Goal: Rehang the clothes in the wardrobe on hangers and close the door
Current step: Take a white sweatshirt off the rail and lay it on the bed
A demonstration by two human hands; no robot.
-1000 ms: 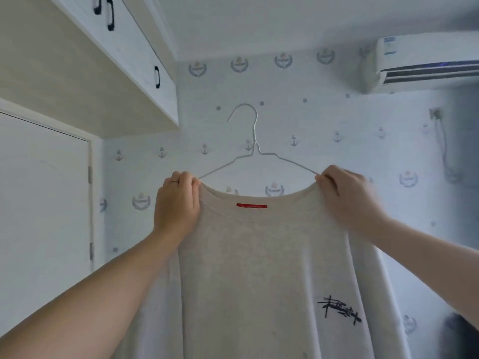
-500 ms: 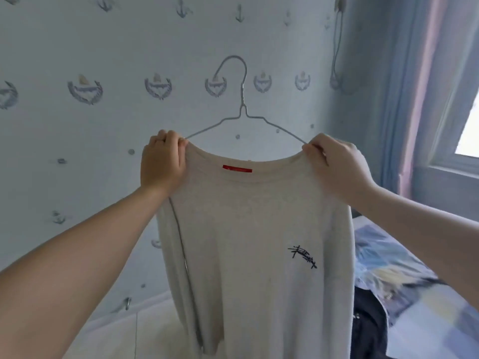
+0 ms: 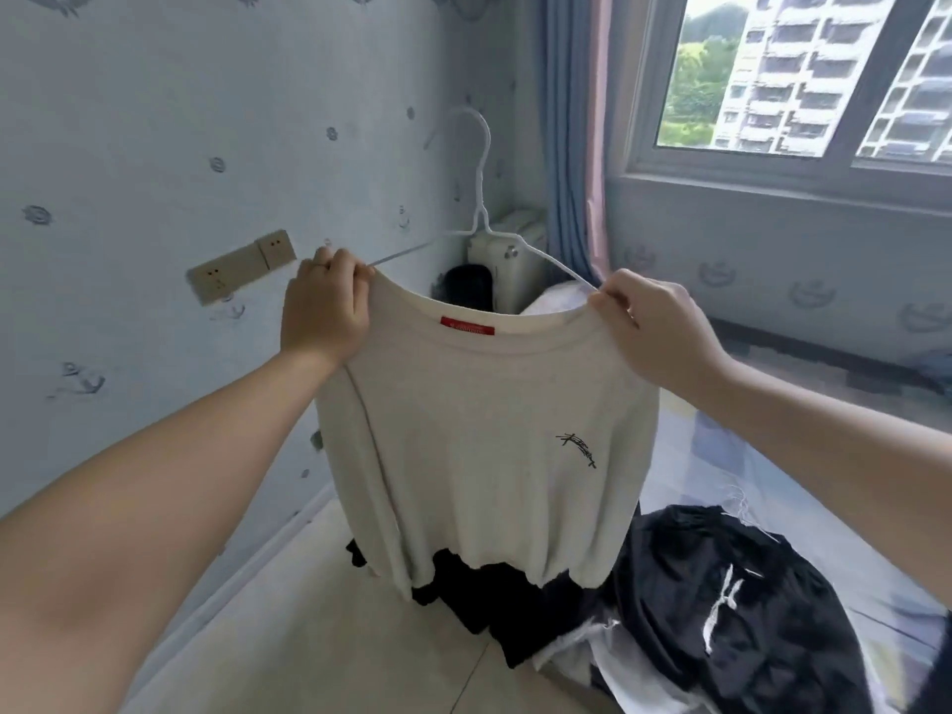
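Head view: A person holds up a pale grey long-sleeved sweatshirt (image 3: 479,430) with a red neck label, already threaded onto a thin white wire hanger (image 3: 480,198), in a bedroom with blue patterned wallpaper. Within the last second the view has swung away from the white cupboards and the wall air conditioner towards the window (image 3: 803,74) and the bed, while the grip on the garment has not changed. The wardrobe is now out of sight, so the sweatshirt appears dressed and ready but has yet to reach the rail, and the door cannot be judged.

Both arms are stretched forward and slightly up, with the hanger level and its hook upright between them. The left hand (image 3: 324,306) has its fingers curled, pinching the left shoulder of the sweatshirt together with the wire. The right hand (image 3: 654,327) pinches the right shoulder in the same way, fingers bunched over the hanger's arm. The garment hangs free above a heap of black clothes (image 3: 747,600) lying on the bed's blue patterned sheet (image 3: 721,456), which seem still to need hanging.
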